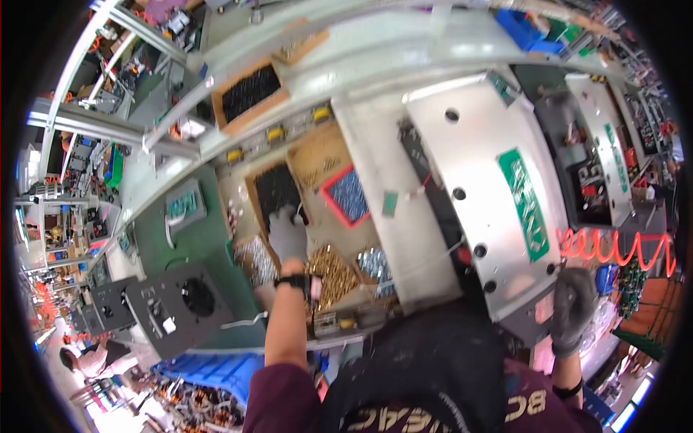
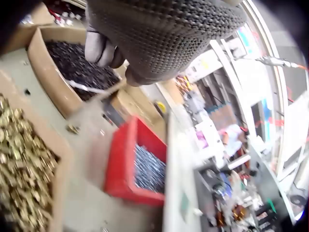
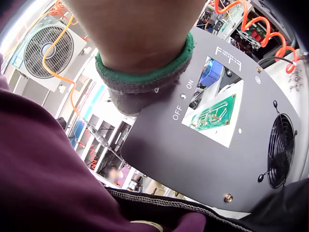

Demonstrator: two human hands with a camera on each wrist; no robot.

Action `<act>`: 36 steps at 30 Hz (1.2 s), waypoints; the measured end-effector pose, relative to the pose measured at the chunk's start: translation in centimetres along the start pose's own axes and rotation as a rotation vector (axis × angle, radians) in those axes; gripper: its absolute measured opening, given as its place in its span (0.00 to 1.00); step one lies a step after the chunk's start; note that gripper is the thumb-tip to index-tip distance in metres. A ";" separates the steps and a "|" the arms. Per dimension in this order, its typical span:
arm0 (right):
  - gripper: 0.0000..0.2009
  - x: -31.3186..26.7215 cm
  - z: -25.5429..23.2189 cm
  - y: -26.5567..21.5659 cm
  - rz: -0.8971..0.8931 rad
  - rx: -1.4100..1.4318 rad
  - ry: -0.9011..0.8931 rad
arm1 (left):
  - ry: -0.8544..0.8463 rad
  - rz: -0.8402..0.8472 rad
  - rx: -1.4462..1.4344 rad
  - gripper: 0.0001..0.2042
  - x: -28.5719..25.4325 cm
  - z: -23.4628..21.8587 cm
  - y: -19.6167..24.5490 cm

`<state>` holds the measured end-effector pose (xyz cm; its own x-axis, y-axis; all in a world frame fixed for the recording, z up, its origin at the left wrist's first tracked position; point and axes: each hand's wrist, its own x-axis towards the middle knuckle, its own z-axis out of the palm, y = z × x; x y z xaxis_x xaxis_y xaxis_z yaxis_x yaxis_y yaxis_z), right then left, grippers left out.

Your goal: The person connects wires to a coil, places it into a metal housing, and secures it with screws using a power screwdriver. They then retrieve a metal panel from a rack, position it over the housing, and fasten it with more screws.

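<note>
My left hand (image 1: 289, 234), in a grey glove, reaches down at a cardboard box of small black parts (image 1: 273, 193). In the left wrist view its fingers (image 2: 98, 48) bend down over the black parts (image 2: 79, 67), near a white strip (image 2: 87, 88) lying there. Whatever its fingertips hold is hidden. My right hand (image 1: 572, 310), also gloved, is at the lower right corner of a metal housing (image 1: 469, 166). In the right wrist view its glove cuff (image 3: 145, 82) overlaps the edge of the housing's dark panel (image 3: 169, 150); the fingers are hidden there.
Beside the black parts stand a red bin of bluish screws (image 1: 349, 196) and a pile of brass standoffs (image 1: 330, 278). Another dark panel with a fan (image 1: 177, 299) lies at the left. A coiled orange hose (image 1: 617, 249) hangs at the right.
</note>
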<state>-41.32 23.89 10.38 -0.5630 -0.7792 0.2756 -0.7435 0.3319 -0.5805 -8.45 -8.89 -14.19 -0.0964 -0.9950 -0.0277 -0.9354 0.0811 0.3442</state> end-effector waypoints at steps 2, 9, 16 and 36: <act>0.07 0.6 -0.2 -0.8 -0.059 -0.083 -0.010 | -0.100 0.269 -0.102 0.11 -2.8 -0.2 3.5; 0.08 0.5 -1.6 -0.1 -0.138 -0.029 0.059 | -0.505 0.660 -0.048 0.34 -15.4 1.6 11.2; 0.08 -0.6 -1.8 0.6 -0.134 -0.017 0.155 | -0.597 0.635 0.099 0.38 -17.8 1.3 9.9; 0.05 -0.5 -2.2 1.2 -0.101 0.003 0.157 | -1.165 -0.149 -1.383 0.14 -13.7 -7.7 11.0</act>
<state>-42.69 25.89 11.26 -0.5354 -0.7158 0.4483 -0.7979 0.2547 -0.5463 -14.84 5.17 -2.81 -0.7788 -0.3930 -0.4888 -0.0897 -0.7016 0.7069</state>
